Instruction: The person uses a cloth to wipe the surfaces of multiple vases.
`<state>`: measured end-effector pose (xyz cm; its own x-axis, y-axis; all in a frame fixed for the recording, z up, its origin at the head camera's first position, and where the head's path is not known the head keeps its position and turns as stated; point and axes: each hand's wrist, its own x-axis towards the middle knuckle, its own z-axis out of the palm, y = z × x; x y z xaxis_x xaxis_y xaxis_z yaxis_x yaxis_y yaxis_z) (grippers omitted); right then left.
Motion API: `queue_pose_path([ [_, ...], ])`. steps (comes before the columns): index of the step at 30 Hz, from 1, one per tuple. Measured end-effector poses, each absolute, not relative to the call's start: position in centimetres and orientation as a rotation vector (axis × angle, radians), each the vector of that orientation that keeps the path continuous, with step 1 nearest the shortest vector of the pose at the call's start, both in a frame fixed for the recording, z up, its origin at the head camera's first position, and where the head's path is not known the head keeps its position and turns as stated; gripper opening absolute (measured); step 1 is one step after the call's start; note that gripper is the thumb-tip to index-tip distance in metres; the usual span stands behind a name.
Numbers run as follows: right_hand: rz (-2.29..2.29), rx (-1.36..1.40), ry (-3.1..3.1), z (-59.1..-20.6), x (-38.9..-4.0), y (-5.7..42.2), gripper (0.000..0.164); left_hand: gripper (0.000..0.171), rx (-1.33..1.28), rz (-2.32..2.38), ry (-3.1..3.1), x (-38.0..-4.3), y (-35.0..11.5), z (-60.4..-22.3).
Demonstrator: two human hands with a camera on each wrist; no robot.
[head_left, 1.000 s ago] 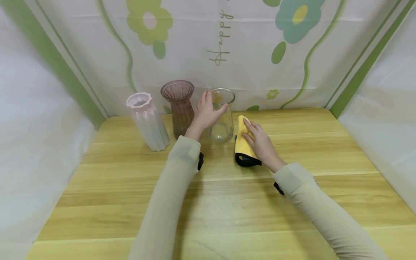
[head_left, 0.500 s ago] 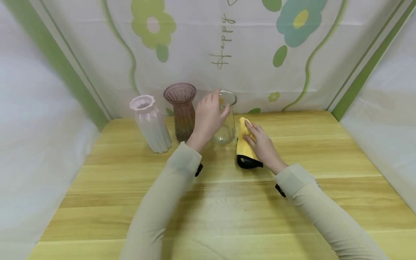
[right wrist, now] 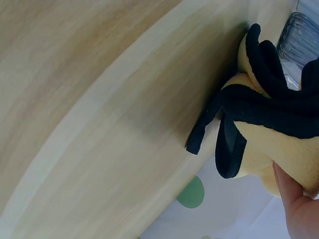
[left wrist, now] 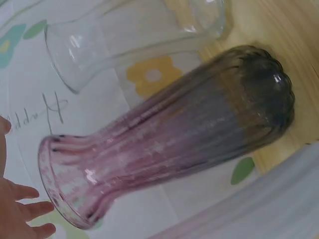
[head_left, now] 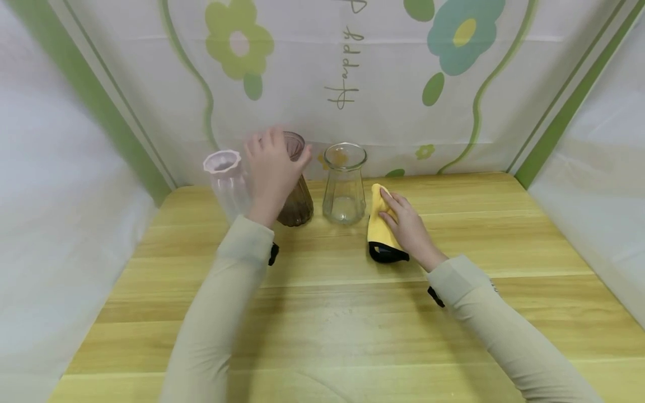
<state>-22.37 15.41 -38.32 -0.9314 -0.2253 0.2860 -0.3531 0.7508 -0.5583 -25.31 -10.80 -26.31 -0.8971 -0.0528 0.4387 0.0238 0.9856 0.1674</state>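
Observation:
In the head view my left hand (head_left: 274, 176) is over the purple-to-smoky glass vase (head_left: 296, 204), its spread fingers around the flared rim. The left wrist view shows those fingers (left wrist: 31, 211) beside the rim of the purple glass vase (left wrist: 164, 134). Right of it stands a clear glass vase (head_left: 344, 193), upright. To the left is a white vase with a pinkish scalloped rim (head_left: 227, 182), partly covered by my left hand. My right hand (head_left: 409, 226) grips a folded yellow cloth (head_left: 380, 224) with black edging, low over the table, thumb pressed into the fabric (right wrist: 279, 139).
The vases stand in a row near the back edge of the wooden table (head_left: 342, 319). Behind them hangs a white curtain (head_left: 302, 67) printed with flowers and lettering. White sheets also hang at both sides.
My left hand has moved left from the clear vase to the purple vase. The purple vase sits slightly farther right than before. My right hand stays in place with the cloth.

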Motion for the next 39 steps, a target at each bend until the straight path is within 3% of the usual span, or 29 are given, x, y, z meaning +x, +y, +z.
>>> queue_pose_path([
  [17,0.946,0.471,-2.726,-38.7,-22.3,15.6,0.057,0.111,0.174,-0.362,-2.850,-26.8,-13.5,-27.1],
  [39,1.037,0.447,-2.699,-38.2,-22.4,15.9,0.058,0.102,-0.040,-0.382,-2.943,-26.6,-14.0,-26.9],
])
